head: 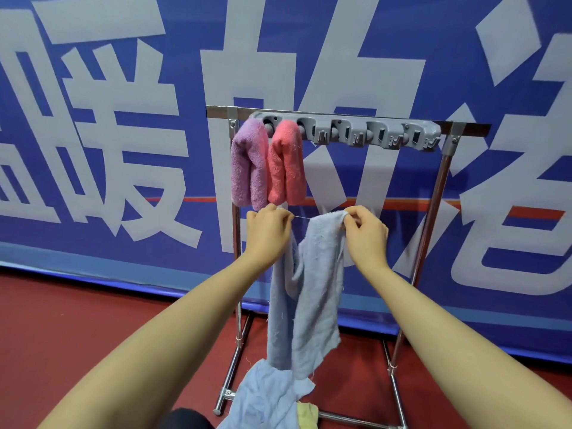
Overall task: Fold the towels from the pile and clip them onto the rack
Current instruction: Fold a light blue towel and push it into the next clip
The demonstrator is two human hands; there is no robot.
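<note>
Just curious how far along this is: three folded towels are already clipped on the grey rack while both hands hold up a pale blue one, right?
Not quite: the head view shows two folded towels on the grey plastic clip rack, not three, a purple terry towel and a pink terry towel. The left hand and right hand do hold up the pale blue towel.

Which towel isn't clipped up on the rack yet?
The light blue towel, pinched at its top edge by the left hand and right hand. The purple towel and pink towel already hang folded from the rack.
</note>
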